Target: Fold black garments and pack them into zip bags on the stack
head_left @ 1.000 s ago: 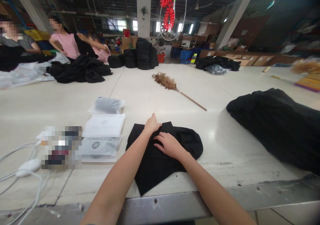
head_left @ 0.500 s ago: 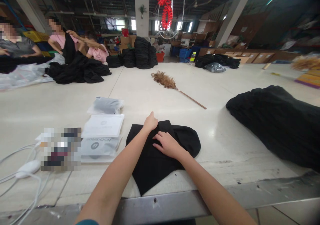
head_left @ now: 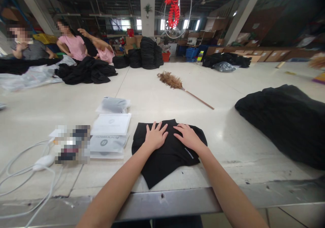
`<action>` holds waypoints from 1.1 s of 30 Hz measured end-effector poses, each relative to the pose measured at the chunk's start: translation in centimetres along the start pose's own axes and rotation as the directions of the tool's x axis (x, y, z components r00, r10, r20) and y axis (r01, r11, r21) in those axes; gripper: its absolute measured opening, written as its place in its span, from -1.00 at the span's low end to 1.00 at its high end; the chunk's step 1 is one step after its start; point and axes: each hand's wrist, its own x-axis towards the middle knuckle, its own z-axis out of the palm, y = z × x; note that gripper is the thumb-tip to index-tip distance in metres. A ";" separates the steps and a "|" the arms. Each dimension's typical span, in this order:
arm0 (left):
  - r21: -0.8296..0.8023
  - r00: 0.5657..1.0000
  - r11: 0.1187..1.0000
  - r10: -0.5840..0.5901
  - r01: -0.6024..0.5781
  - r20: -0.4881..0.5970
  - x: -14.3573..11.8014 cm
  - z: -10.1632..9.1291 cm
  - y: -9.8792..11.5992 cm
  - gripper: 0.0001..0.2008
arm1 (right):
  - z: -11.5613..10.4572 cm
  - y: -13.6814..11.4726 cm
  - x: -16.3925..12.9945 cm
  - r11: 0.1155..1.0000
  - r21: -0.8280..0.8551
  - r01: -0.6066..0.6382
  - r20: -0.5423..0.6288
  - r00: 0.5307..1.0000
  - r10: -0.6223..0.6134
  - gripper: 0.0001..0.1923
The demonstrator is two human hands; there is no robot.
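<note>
A black cloth garment [head_left: 162, 158] lies folded on the pale table near its front edge, with small light lettering on its right part. Its lower left corner points toward me. My left hand [head_left: 155, 136] rests flat on its upper middle, fingers spread. On the upper right part lies my right hand [head_left: 188, 136], palm down with the fingers apart. Neither hand grips the cloth. Left of the garment are packed plastic pouches [head_left: 110, 124], one printed with a logo and lettering.
Beyond the garment lies a feather duster [head_left: 172, 81]. A large black fabric heap [head_left: 284, 119] sits at the right. White cables [head_left: 43, 162] run at the left, beside a blurred-out patch. Black fabric stacks [head_left: 149, 53] stand at the far side, near several people at the back left.
My left hand has opened from a closed grip at the cloth's upper edge and now lies flat. My right hand has moved right. The garment's right part is folded over, showing the lettering.
</note>
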 end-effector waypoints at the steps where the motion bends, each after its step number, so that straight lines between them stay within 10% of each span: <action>1: 0.016 1.000 1.000 -0.018 0.018 -0.008 0.0 0.0 0.1 -0.48 | 0.1 0.0 -0.1 1.000 -0.006 -0.006 0.006 1.000 0.006 -0.59; 12: 0.002 0.981 0.984 0.179 -0.179 0.081 -9.6 -3.9 0.0 -0.52 | -4.6 -1.8 -4.5 0.979 0.199 0.035 0.062 0.997 -0.048 -0.61; 18: -0.084 0.983 0.982 0.173 -0.168 0.054 -14.9 -3.4 -0.5 -0.70 | -3.4 -1.1 -10.3 0.966 0.255 -0.035 0.133 0.991 0.001 -0.61; 25: -0.005 0.984 0.995 0.103 -0.103 0.145 -14.6 -4.9 -1.0 -0.83 | -1.5 0.0 -12.1 0.948 0.311 -0.075 -0.048 0.994 0.094 -0.62; 33: -0.220 0.990 0.973 -0.043 0.071 0.131 -11.1 -2.0 7.6 -0.69 | -0.9 -0.8 -11.0 0.953 0.290 -0.092 -0.149 0.979 0.140 -0.75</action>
